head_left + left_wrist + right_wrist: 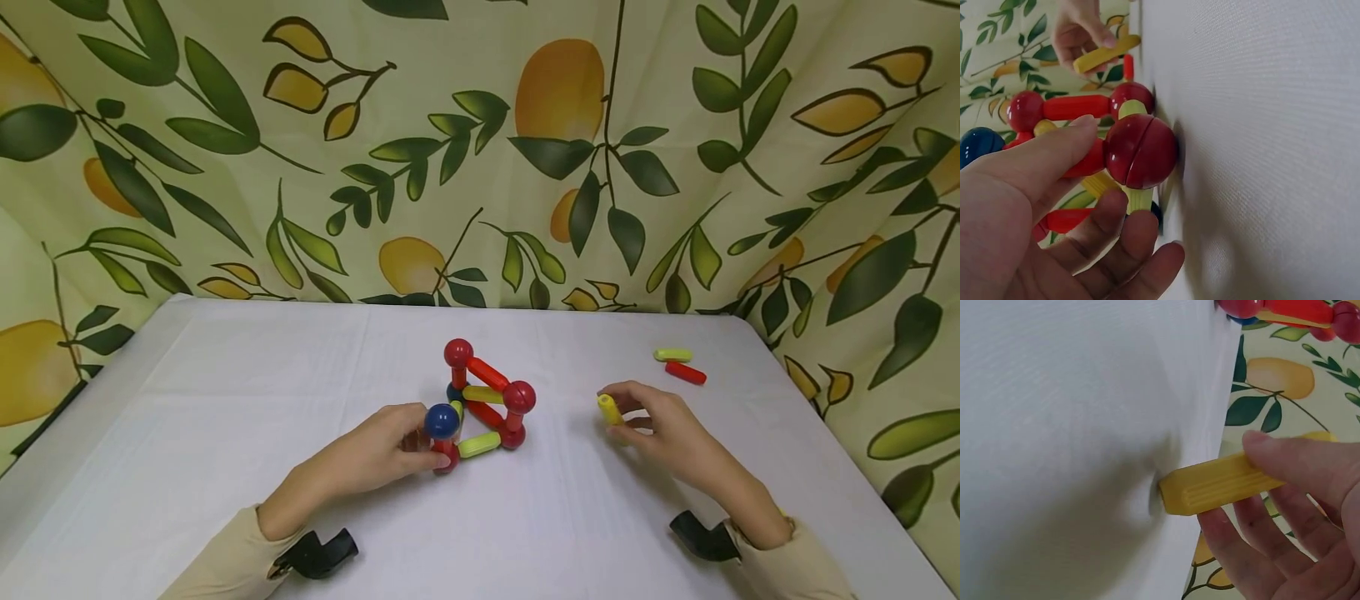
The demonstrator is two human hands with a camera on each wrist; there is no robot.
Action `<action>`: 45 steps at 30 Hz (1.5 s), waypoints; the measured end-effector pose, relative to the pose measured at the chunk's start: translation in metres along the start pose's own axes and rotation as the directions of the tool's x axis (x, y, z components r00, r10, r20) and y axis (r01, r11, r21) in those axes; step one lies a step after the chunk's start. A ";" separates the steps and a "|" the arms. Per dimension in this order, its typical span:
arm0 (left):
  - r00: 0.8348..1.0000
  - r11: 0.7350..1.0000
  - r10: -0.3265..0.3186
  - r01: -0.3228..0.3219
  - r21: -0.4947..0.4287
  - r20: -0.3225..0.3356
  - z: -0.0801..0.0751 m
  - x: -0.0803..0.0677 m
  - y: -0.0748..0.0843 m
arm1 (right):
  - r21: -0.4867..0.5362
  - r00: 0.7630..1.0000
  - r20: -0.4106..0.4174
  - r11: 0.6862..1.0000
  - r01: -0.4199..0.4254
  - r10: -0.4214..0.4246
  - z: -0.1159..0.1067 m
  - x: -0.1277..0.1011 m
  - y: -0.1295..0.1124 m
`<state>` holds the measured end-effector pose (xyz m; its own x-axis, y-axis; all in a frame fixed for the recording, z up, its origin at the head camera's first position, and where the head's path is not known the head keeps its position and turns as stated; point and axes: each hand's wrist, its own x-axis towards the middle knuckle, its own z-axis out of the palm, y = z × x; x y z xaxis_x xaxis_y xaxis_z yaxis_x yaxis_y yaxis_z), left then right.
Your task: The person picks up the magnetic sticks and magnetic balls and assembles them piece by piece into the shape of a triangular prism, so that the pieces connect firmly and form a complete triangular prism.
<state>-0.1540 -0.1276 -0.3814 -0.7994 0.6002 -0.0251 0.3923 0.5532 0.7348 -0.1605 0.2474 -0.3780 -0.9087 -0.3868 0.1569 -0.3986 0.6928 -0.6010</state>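
Observation:
On the white table stands a frame of magnetic rods and balls, with red rods [488, 374], yellow-green rods [480, 445], red balls [519, 397] and a blue ball [442, 422] topping its near left post. My left hand [382, 446] grips that post, its thumb along the short red rod [1088, 159] just above the bottom red ball [1141, 151]. To the right of the frame, my right hand [660, 425] pinches a yellow rod [1222, 484] between thumb and fingers. One end of this rod is at the tabletop, as the right wrist view shows.
Beyond my right hand, a loose yellow-green rod [672, 355] and a loose red rod [686, 373] lie side by side on the white tabletop [262, 367]. A curtain [465, 183] printed with leaves and fruit hangs behind the table and along its sides.

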 end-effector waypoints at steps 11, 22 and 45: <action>0.998 0.999 0.009 -0.006 -0.052 0.054 -0.001 0.002 -0.003 | 0.015 0.992 0.118 0.999 -0.044 0.042 0.011 -0.001 -0.001; 0.999 0.999 0.004 -0.002 -0.033 0.053 -0.001 0.002 -0.002 | 0.073 0.991 0.134 0.997 -0.015 0.006 0.026 0.000 -0.020; 0.950 0.973 0.228 -0.227 0.029 -0.213 -0.009 -0.003 0.012 | 0.033 0.984 -0.015 0.984 0.178 -0.177 0.036 0.000 -0.059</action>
<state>-0.1508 -0.1275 -0.3663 -0.7667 0.5738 0.2879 0.5767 0.4185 0.7016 -0.1321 0.1844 -0.3708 -0.8254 -0.4942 0.2729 -0.5494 0.5922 -0.5894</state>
